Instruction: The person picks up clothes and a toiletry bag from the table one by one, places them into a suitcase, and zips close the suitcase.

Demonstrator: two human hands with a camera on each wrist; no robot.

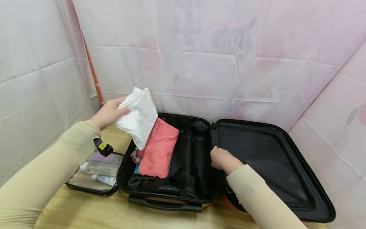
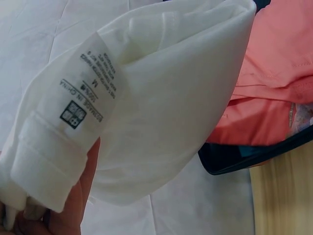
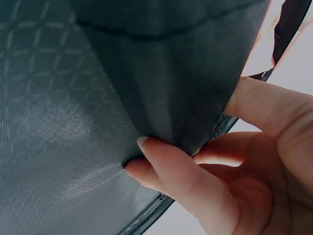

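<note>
My left hand grips a folded white garment by its left edge. In the left wrist view a printed care label with size M hangs from the garment, close to the fingers. The garment is held over the left half of an open black suitcase, partly covering a folded coral garment that lies there. At the suitcase's middle hinge, my right hand pinches a black fabric flap of the lining between thumb and fingers.
A transparent zip pouch with bottles and a tube lies left of the suitcase on the wooden table. The suitcase's other half lies opened out to the right. Pale sheets hang behind and at both sides.
</note>
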